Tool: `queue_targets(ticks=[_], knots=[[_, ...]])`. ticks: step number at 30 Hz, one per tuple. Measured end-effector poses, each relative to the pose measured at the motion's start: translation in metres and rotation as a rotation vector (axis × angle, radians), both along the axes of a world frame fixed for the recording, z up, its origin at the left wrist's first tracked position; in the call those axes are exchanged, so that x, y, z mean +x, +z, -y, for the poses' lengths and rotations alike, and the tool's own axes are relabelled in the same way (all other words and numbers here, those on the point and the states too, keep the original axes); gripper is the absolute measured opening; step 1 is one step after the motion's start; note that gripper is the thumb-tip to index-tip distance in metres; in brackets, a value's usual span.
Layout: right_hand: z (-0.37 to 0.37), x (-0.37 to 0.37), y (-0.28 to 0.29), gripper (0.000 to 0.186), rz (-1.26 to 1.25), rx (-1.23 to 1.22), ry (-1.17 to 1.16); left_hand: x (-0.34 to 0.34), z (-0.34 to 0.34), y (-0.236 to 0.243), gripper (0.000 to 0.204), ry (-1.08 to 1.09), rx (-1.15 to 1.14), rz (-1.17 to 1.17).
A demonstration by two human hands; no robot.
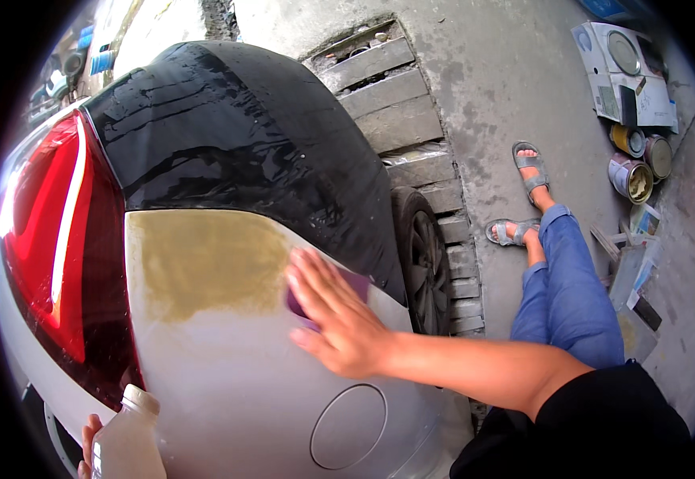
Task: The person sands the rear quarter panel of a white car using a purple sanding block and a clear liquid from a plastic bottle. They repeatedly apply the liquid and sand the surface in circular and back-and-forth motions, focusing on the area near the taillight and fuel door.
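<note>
My right hand (pixel 339 319) lies with its fingers stretched out over a purple sheet of sandpaper (pixel 357 284), pressing it on the car's silver rear side panel (pixel 227 375). The hand covers most of the sheet. Just left of the fingertips is a patch of yellowish-brown filler (pixel 203 259) with smeared edges. At the lower left, my left hand (pixel 88 447) is wrapped round a whitish plastic bottle (pixel 128 439) with a cap, held upright in front of the panel. Only some of its fingers show. A round fuel flap (pixel 349 427) lies below my right hand.
A red tail light (pixel 52 231) borders the panel at left. A wet black sheet (pixel 235 136) drapes over the car beyond the filler. The rear wheel (pixel 423 259) stands by a slatted drain cover (pixel 399 112). Paint cans (pixel 631 177) and a white box (pixel 623 72) sit at right.
</note>
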State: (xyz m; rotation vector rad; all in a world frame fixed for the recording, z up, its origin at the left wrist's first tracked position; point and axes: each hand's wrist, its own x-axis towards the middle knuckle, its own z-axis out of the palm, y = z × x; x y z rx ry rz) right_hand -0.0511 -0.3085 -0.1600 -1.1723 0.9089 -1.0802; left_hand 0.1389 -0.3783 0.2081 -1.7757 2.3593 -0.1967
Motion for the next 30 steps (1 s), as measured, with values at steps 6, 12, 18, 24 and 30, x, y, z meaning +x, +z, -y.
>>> queue_targets(ticks=[6,12,18,24,30], knots=[[-0.016,-0.002,0.025,0.083,-0.011,-0.155,0.074,-0.033,0.008,-0.019,0.059,-0.152,-0.009,0.250],[0.027,0.003,0.024,0.085,-0.066,-0.168,-0.031,-0.019,0.007,-0.007,0.087,-0.136,0.066,0.259],[-0.027,-0.002,0.043,0.083,0.039,-0.240,0.067,-0.004,0.004,-0.007,0.097,-0.088,0.096,-0.106],[0.053,0.020,0.031,0.084,-0.056,-0.136,-0.090,-0.008,0.008,-0.011,0.099,-0.112,0.096,-0.088],[-0.014,0.000,0.058,0.090,0.045,-0.241,0.076,-0.011,0.005,-0.008,0.103,-0.125,0.106,0.073]])
